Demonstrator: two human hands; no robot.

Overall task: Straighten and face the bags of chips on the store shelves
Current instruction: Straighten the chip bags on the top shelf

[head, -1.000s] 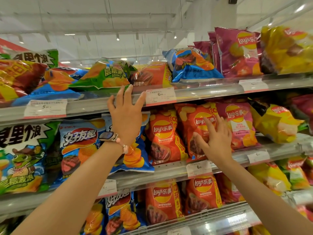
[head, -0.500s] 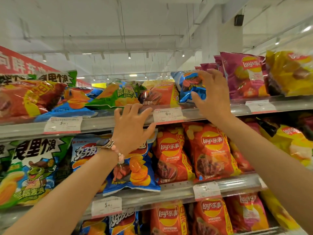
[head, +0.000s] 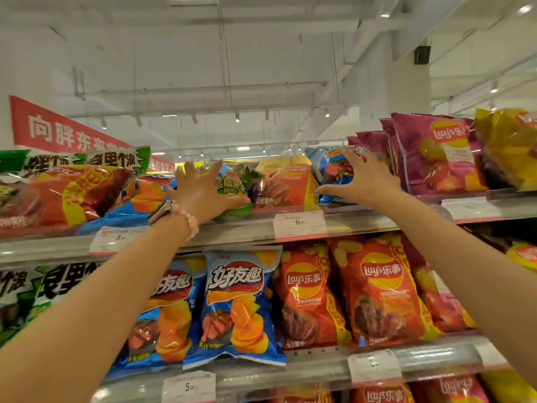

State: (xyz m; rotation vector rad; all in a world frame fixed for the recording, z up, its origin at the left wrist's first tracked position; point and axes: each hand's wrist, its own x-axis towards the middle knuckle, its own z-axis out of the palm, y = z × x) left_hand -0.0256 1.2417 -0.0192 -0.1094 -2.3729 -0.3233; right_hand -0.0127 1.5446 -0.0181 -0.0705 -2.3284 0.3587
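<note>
Your left hand (head: 200,190) covers most of the green bag (head: 232,184), and your right hand (head: 363,181) hides the middle of the blue bag (head: 331,173). The yellow bag (head: 511,146) is cut by the right edge. Small print on the price tag (head: 299,225) is too blurred to read.

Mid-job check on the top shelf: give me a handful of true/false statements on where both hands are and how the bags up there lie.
1. Both hands are up at the top shelf. True.
2. The left hand is on the green bag. True.
3. The right hand is on a yellow bag. False: it is spread over the blue bag.
4. The purple bags on the top shelf lie flat. False: they stand upright, fronts facing out.
5. The orange bag sits between the two hands. True.
</note>
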